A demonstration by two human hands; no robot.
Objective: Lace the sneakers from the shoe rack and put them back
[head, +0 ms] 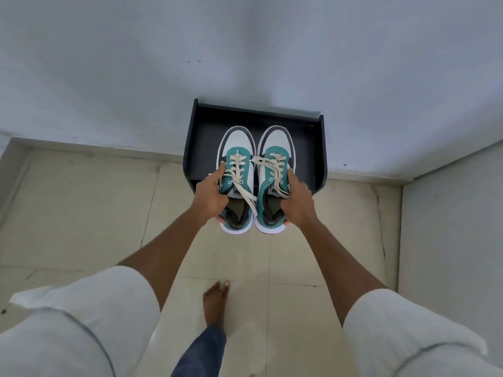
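Note:
Two teal, white and grey sneakers with cream laces are held side by side above the front of a dark shoe rack (196,137) that stands against the wall. My left hand (211,193) grips the left sneaker (236,148) along its outer side. My right hand (298,198) grips the right sneaker (275,142) the same way. Both toes point toward the wall and reach over the rack's top shelf. Laces run through the eyelets of both shoes, with loose ends trailing over the tongues. The heels hang out past the rack's front edge.
The rack sits in a corner of pale blue-grey walls (136,77), with another wall (451,240) close on the right. Beige floor tiles (81,200) spread to the left and below. My bare foot (216,300) stands on the tiles under my arms.

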